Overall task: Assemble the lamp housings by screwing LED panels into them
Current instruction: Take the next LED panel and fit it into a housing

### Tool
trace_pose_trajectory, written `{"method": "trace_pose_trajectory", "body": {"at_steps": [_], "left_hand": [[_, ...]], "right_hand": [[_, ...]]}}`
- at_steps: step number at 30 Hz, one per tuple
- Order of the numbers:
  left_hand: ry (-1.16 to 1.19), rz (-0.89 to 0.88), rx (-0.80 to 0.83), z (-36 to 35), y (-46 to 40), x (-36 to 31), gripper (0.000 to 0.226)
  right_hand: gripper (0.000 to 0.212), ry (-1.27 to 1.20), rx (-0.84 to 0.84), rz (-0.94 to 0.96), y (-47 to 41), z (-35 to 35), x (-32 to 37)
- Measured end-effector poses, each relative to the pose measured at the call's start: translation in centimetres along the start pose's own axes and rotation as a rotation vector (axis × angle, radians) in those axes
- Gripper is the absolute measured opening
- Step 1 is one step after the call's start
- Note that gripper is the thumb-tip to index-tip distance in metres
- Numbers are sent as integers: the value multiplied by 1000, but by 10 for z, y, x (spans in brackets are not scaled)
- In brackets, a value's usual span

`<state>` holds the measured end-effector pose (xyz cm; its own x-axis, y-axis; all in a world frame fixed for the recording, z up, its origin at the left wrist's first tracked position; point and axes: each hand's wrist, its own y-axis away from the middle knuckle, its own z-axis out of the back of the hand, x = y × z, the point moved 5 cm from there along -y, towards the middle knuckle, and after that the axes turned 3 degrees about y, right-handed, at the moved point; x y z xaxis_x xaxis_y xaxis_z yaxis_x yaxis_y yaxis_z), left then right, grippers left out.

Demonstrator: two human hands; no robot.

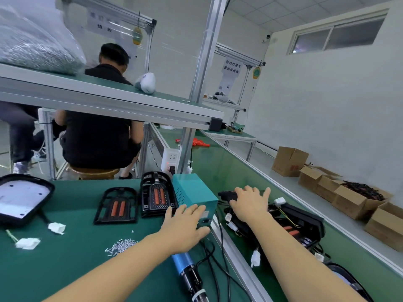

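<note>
Two black housings (116,204) (157,196) with orange LED strips lie on the green bench (65,258), left of a teal box (194,192). Further housings (290,223) are piled on the right. Right hand (249,202), fingers spread, rests on that pile. Left hand (185,227), fingers straight, presses the box's near face. Screws (122,246) lie near left; a blue screwdriver (185,264) lies nearer. Far hanging sign (233,66) reads 转向灯罩与装饰框组装.

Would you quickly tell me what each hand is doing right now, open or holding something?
Left hand: open, fingers straight, resting on the teal box.
Right hand: open, fingers spread, reaching onto the black lamp housings; no grip visible.
</note>
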<state>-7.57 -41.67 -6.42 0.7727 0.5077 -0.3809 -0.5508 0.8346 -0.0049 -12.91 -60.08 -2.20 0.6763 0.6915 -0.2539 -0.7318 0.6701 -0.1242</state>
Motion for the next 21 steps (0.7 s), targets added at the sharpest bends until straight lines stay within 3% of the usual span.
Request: {"method": "trace_pose_trajectory", "body": {"at_steps": [12,16,21], "left_hand": [[50,146,-46,20,62,84,59],[59,168,-62,21,69,96,59],[36,199,-58,16,75,105,61]], "right_hand": [[36,10,105,35,2,1,24],[40,-11,38,34,7,5,35],[48,-168,-46,199,29,17,90]]}}
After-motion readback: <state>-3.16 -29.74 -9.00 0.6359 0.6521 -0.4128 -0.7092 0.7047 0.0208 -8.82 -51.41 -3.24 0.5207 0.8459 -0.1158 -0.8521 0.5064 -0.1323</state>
